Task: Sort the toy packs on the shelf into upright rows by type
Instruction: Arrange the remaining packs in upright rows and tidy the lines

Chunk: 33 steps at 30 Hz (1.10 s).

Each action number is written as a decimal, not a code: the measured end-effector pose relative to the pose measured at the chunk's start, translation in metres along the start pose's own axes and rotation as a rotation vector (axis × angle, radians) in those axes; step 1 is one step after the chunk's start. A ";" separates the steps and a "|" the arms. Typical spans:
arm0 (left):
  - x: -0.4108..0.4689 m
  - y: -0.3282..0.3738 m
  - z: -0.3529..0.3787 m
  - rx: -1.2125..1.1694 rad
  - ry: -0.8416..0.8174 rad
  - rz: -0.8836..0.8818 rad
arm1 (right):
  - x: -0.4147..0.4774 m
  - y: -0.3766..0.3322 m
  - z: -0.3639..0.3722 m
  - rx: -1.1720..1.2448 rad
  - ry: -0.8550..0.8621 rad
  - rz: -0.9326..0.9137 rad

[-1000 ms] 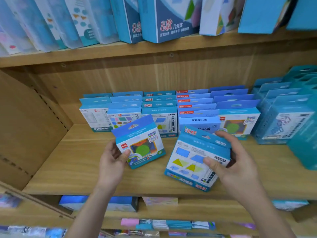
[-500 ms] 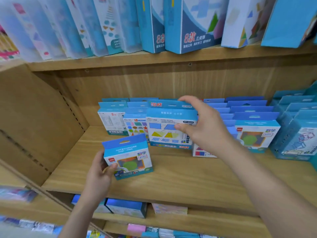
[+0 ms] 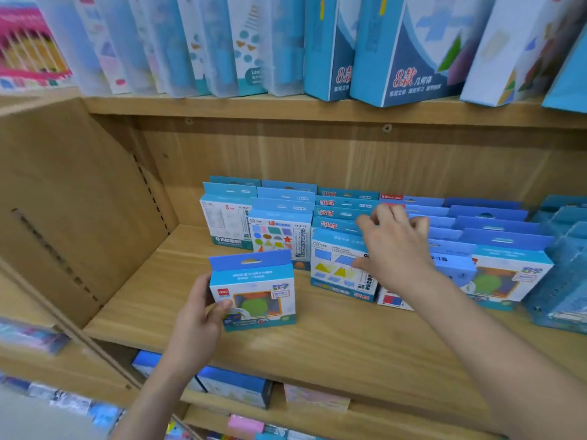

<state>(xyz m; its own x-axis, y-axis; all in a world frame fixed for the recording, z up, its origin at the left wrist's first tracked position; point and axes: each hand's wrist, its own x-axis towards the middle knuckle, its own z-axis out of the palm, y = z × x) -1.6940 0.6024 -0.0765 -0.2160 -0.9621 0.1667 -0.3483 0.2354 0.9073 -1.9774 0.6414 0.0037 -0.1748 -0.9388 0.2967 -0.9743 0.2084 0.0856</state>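
Head view: L hand [image 3: 197,315] grips the circle pack [image 3: 254,293] by its left side, thumb on the front face. The pack is upright near the shelf [image 3: 317,344] front edge, left of centre, well apart from the rows. Can't tell if its base touches the board.

R hand [image 3: 394,249] is at the middle row. Thumb lies on the front of the triangle pack [image 3: 333,268], fingers reach over the pack tops behind. Can't tell if it's a real grip or just a touch. Triangle pack stands upright at the row's front, just beside the shapes pack [image 3: 279,236] on its left. More upright rows run to the back wall. Big boxes [image 3: 409,52] fill the upper shelf.
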 end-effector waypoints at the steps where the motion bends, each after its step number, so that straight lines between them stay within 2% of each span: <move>1: 0.000 0.000 0.000 0.004 0.001 0.002 | 0.002 0.001 0.000 0.010 -0.018 -0.027; 4: 0.002 0.000 0.002 0.018 0.002 -0.001 | 0.004 0.007 -0.001 0.047 -0.039 -0.122; 7: 0.005 -0.001 0.003 0.026 0.003 -0.003 | 0.005 0.009 0.002 0.048 -0.020 -0.130; 13: 0.007 -0.001 0.006 0.094 0.068 0.023 | 0.003 0.005 0.012 0.043 0.087 0.003; 17: 0.010 0.003 0.013 0.118 0.122 0.018 | -0.001 0.009 0.014 0.053 0.065 0.051; 21: 0.013 0.009 0.017 0.053 0.125 0.004 | -0.023 0.035 0.004 0.134 0.079 0.193; 23: 0.014 0.017 0.018 0.047 0.182 0.043 | -0.038 0.052 0.001 0.179 0.068 0.289; 25: 0.017 0.027 0.021 0.188 0.239 0.132 | -0.051 0.064 0.001 0.239 0.063 0.379; 29: 0.021 0.054 0.033 0.705 0.332 0.410 | -0.066 0.073 0.010 0.372 0.074 0.422; 31: 0.022 0.071 0.044 0.856 0.312 0.542 | -0.069 0.074 0.016 0.413 0.099 0.421; 33: 0.025 0.085 0.062 0.909 0.223 0.630 | -0.071 0.074 0.020 0.454 0.125 0.443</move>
<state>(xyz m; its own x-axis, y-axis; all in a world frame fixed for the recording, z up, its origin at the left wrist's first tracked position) -1.7852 0.6063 -0.0193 -0.4521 -0.6180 0.6432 -0.7891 0.6133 0.0347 -2.0400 0.7177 -0.0300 -0.5828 -0.7458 0.3226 -0.7817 0.4061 -0.4733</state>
